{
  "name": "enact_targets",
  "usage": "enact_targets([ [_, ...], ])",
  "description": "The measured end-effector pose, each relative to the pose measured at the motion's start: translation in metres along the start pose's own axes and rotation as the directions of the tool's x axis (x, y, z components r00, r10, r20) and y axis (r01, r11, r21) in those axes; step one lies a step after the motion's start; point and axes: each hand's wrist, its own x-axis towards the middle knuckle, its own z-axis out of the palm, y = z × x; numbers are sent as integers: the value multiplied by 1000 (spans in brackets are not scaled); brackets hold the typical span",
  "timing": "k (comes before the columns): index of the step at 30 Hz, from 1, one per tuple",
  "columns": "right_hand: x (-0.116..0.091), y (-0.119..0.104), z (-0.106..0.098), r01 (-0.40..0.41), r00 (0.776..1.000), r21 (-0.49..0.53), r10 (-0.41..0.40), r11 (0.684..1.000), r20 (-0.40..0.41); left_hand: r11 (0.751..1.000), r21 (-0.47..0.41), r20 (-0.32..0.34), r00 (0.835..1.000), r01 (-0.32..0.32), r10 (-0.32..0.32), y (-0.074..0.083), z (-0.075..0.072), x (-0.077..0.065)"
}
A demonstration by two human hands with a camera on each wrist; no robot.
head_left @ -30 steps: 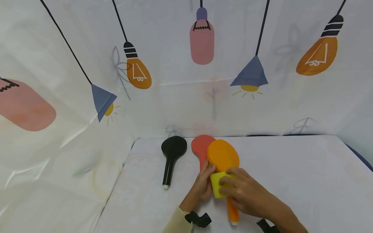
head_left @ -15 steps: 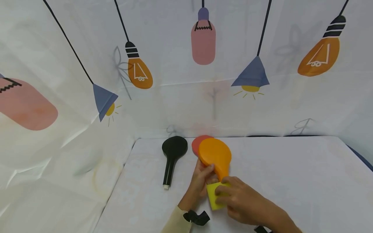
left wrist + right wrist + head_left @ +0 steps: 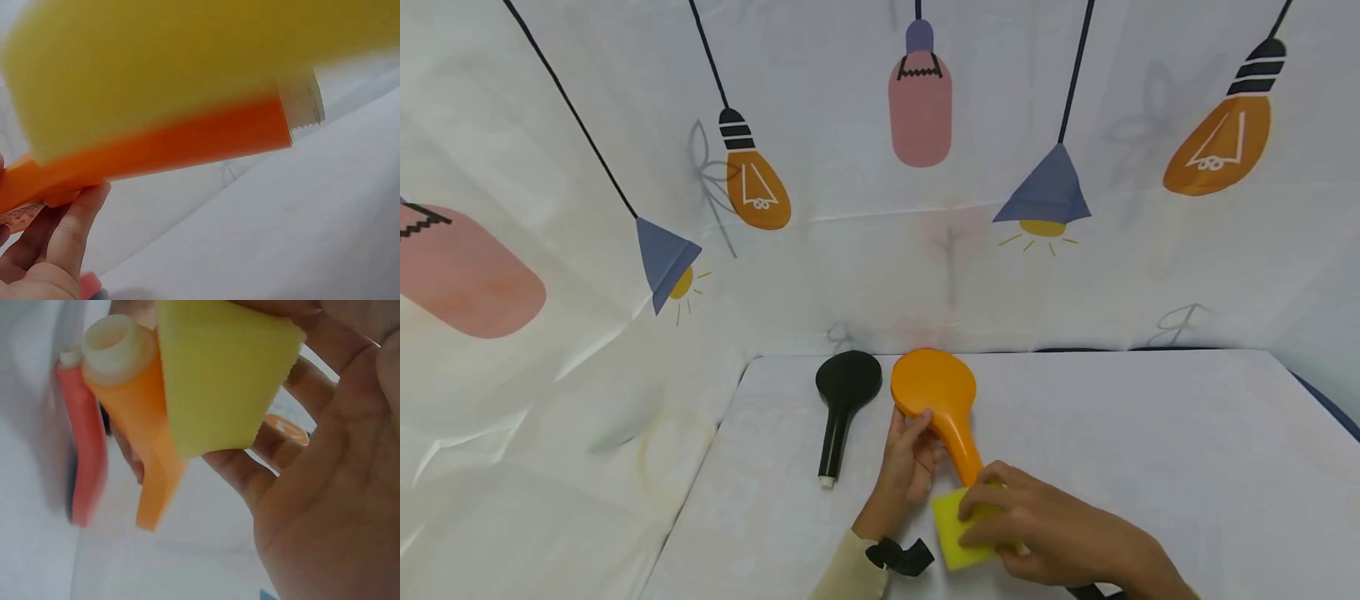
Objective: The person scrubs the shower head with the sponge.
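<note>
An orange shower head (image 3: pixel 936 387) is held up off the table by my left hand (image 3: pixel 910 467), whose thumb and fingers pinch it where the round head meets the handle. In the left wrist view the handle (image 3: pixel 206 140) ends in a white threaded tip (image 3: pixel 303 103). My right hand (image 3: pixel 1045 529) grips a yellow sponge (image 3: pixel 955 533) and holds it against the lower handle, covering most of that part. A red shower head (image 3: pixel 87 444) lies behind the orange one; in the head view it is hidden.
A black shower head (image 3: pixel 846 392) lies on the white table (image 3: pixel 1150 467), left of the left hand. Behind the table hangs a white sheet (image 3: pixel 850 275) printed with lamps and bulbs. Black straps (image 3: pixel 901 557) circle the wrists.
The orange shower head has moved left and now covers the red one. My right hand has slid the sponge down from the round head along the handle, toward its end.
</note>
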Motion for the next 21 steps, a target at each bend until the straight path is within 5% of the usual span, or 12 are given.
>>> enact_targets([
  [4, -1, 3, -2, 9, 996, -49, -13, 999, -92, 1000, 10, -10, 1000, 2, -2, 1, 0, 0],
  [10, 2, 8, -1, -122, 981, -120, 102, 985, -165, 999, -49, -11, 1000, 8, -8, 1, 0, -1],
  [15, 2, 15, 3, -252, 945, -203, 196, 946, -260, 999, -28, 89, 995, 41, -39, 1, 1, -2],
  [21, 1, 22, 2, -365, 893, -220, 274, 905, -356, 993, -13, 243, 964, 114, -107, 3, 1, -7],
])
